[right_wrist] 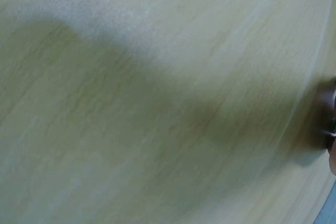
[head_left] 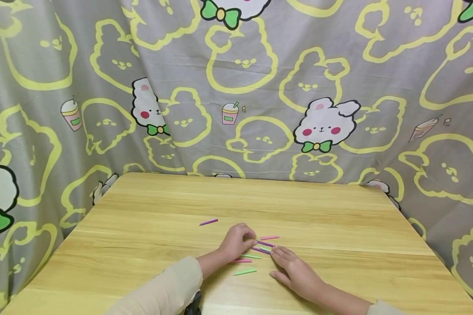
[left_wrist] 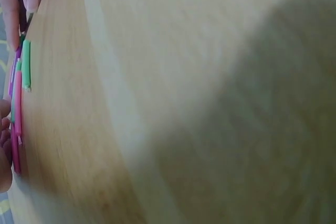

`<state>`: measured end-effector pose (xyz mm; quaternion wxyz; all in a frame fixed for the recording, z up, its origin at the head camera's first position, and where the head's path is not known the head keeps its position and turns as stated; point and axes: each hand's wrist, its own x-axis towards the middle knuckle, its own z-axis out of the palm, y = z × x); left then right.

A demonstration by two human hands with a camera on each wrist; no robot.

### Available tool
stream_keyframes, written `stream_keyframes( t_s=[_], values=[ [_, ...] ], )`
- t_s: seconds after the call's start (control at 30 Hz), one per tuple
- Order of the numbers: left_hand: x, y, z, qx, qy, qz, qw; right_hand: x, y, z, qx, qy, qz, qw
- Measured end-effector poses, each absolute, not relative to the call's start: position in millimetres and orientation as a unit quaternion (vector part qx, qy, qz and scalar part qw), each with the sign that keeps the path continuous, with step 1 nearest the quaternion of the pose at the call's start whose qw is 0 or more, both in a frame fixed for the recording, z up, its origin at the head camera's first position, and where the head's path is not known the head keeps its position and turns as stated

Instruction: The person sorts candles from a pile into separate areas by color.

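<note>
Two hands work low in the middle of the frame. My left hand (head_left: 236, 242) curls its fingers onto a purple stick (head_left: 265, 243); my right hand (head_left: 295, 272) lies flat, fingers straight, tips at the same cluster of sticks (head_left: 249, 256). One lone purple stick (head_left: 208, 222) lies apart, up-left on the worktop (head_left: 142, 227).
</note>
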<state>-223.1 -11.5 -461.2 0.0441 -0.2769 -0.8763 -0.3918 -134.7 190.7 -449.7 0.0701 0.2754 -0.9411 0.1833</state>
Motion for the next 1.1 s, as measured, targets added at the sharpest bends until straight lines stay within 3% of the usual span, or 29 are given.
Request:
stream_keyframes(
  t_s=[1.1],
  values=[
    [-227.3,-17.5,-459.8,-0.310,-0.885,-0.348,-0.004,-134.1,189.3,-448.7,0.280,-0.939,0.183,0.077]
  ],
)
